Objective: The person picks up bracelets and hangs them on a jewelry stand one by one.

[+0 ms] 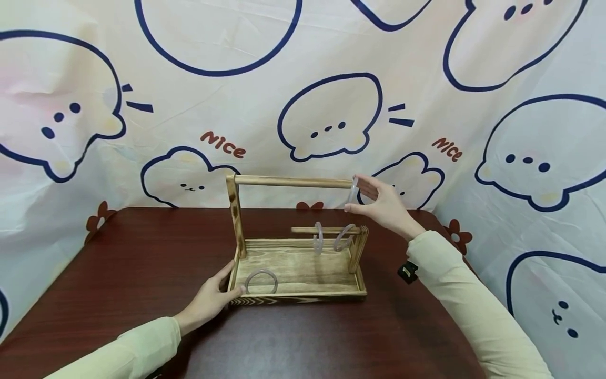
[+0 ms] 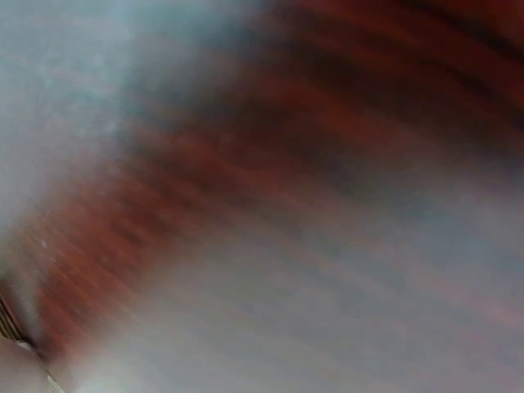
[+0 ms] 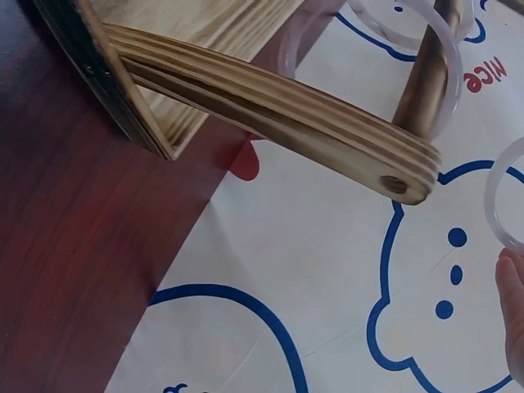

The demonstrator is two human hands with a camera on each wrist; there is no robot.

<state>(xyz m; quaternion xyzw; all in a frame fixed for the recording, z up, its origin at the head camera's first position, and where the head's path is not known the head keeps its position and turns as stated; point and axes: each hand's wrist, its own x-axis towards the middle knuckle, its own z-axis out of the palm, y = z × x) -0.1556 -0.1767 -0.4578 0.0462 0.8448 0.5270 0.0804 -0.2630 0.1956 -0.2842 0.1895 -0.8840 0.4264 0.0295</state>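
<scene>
A wooden bangle stand (image 1: 303,269) has a tray base, a tall upper bar (image 1: 293,181) and a shorter lower bar (image 1: 301,230). My right hand (image 1: 382,204) pinches a pale translucent bangle (image 1: 353,190) between thumb and fingers at the upper bar's right end; whether the bar passes through it, I cannot tell. In the right wrist view that bangle (image 3: 496,196) shows at the right edge. Two bangles (image 1: 319,238) hang on the lower bar. Another bangle (image 1: 262,272) sits in the tray's front left. My left hand (image 1: 208,299) grips the tray's left front corner, thumb close to that bangle.
The stand rests on a dark reddish-brown table (image 1: 156,258). Behind it hangs a white cloth (image 1: 255,110) with blue cartoon outlines, which also runs along both sides. The left wrist view is mostly blurred tabletop.
</scene>
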